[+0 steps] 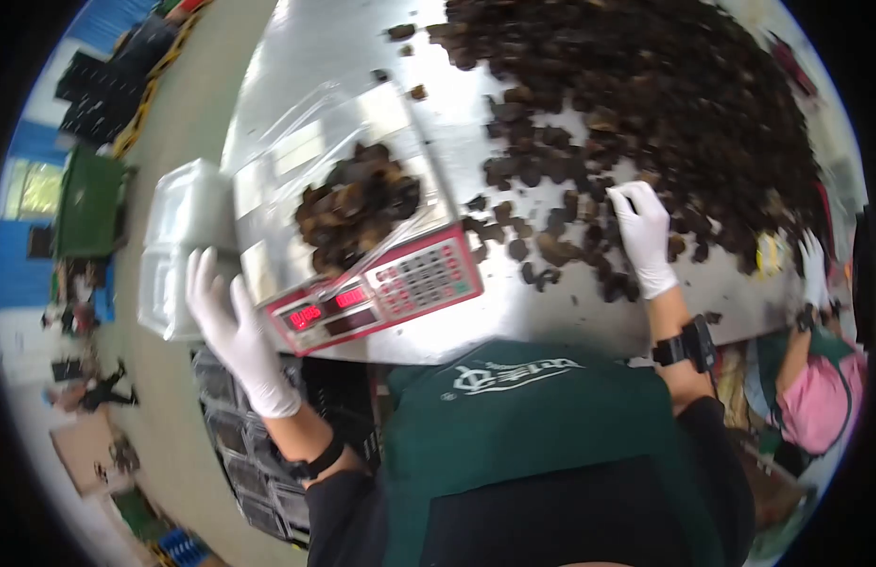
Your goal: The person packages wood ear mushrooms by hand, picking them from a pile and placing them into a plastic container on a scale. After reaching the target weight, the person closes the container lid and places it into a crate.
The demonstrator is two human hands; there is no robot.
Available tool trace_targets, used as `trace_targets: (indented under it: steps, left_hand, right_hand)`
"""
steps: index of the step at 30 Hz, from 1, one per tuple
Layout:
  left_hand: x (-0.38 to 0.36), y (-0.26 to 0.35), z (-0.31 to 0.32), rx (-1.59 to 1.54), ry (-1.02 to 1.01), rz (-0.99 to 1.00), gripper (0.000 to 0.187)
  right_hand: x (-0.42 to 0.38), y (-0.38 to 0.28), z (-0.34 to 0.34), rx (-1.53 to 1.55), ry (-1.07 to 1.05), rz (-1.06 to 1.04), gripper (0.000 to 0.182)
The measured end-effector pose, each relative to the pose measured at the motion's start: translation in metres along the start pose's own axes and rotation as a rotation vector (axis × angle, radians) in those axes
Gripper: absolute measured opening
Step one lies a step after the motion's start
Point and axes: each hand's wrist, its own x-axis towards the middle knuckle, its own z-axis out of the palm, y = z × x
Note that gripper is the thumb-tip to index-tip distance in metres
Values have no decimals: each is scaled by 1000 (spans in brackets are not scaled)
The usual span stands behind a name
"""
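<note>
My left hand [232, 331], in a white glove, is open with its fingers apart. It is beside the left front corner of a red-framed digital scale [391, 300] and near clear plastic boxes [169, 293]. On the scale, a clear plastic container [277, 189] holds a heap of dark brown dried pieces [358, 203], which look like mushroom caps. Red digits glow on the scale's display, too blurred to read surely. My right hand [643, 231], also gloved, is over loose dark pieces [551, 246] with its fingers pinched together; what they hold, if anything, is hidden.
A large pile of the same dark pieces [665, 104] covers the right and far part of the metal table [296, 57]. At the right, a co-worker's gloved hand [813, 269] is by the pile. Stacked black crates [240, 425] stand below the table's left edge.
</note>
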Motion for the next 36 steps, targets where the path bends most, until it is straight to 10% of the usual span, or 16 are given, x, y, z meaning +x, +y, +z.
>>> trace_targets:
  steps: [6,11,17,22,29,34,36]
  left_hand:
    - [-2,-2,10,3,-20,1,40]
    - [-4,3,13,-7,-38,-5,40]
    - [-11,7,19,-32,-94,15,40]
    - [-11,12,31,-48,-177,97,44]
    - [-4,10,34,-98,-150,115,39]
    - [3,16,36,-379,-47,57,39]
    - [7,14,38,-235,-75,214,42]
  right_hand:
    - [2,-60,-19,51,-244,175,22]
    - [-31,-69,20,-100,-354,-93,26]
    - [22,-78,-7,737,-705,803,25]
    - [41,-88,-6,1109,-656,856,29]
    - [111,-179,13,906,-726,452,30]
    - [121,-257,89,562,-322,-676,21]
    - [115,-271,116,343,-479,-831,27]
